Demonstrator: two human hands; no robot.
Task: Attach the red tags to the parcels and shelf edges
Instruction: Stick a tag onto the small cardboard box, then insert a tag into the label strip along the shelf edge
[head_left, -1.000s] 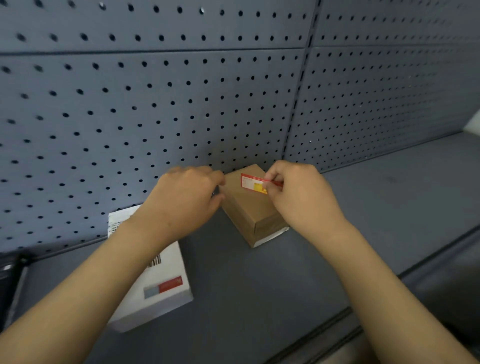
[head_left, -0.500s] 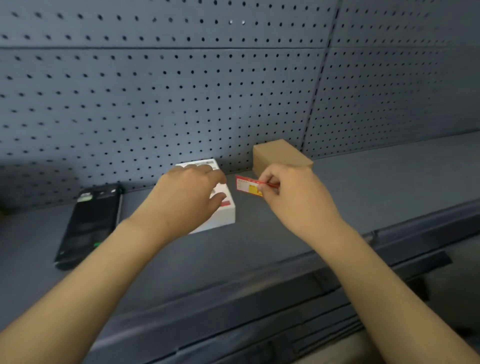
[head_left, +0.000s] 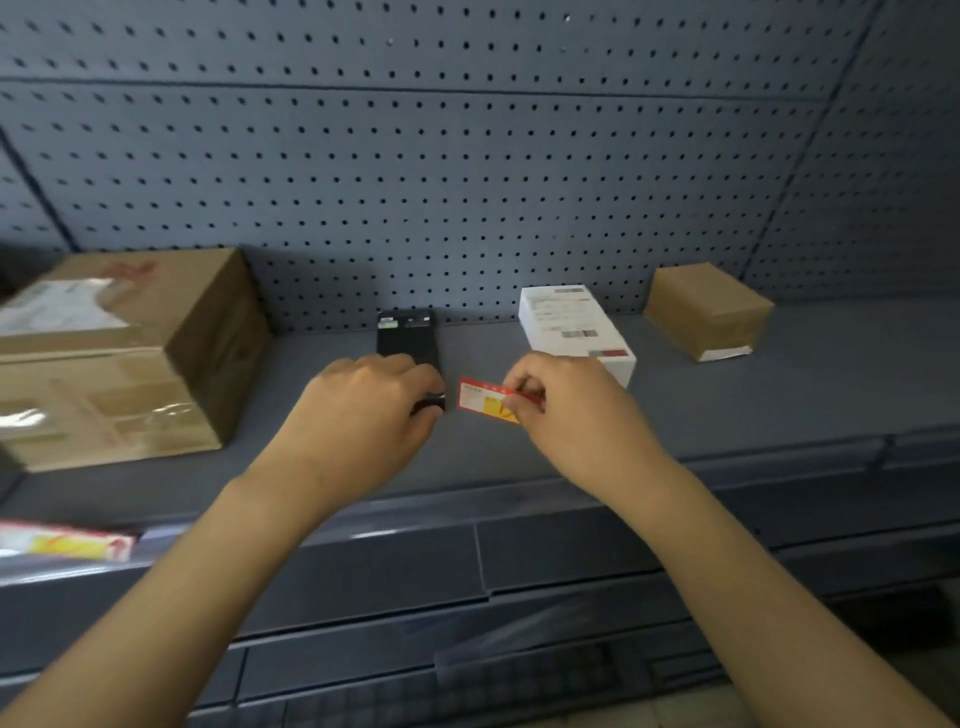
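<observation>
We see the red tag pinched in the right grip, held above the middle of the shelf. The left grip is curled in front of a black handheld device; whether it holds anything we cannot tell. Along the shelf's back edge sit a white parcel and a small brown parcel; a large brown parcel sits at its left end. Another red tag sits on the shelf's front edge, far left.

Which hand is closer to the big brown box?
Left. The left hand is over the black phone, just right of the big brown box. The right hand, pinching a red tag, is farther right, in front of the white box.
</observation>
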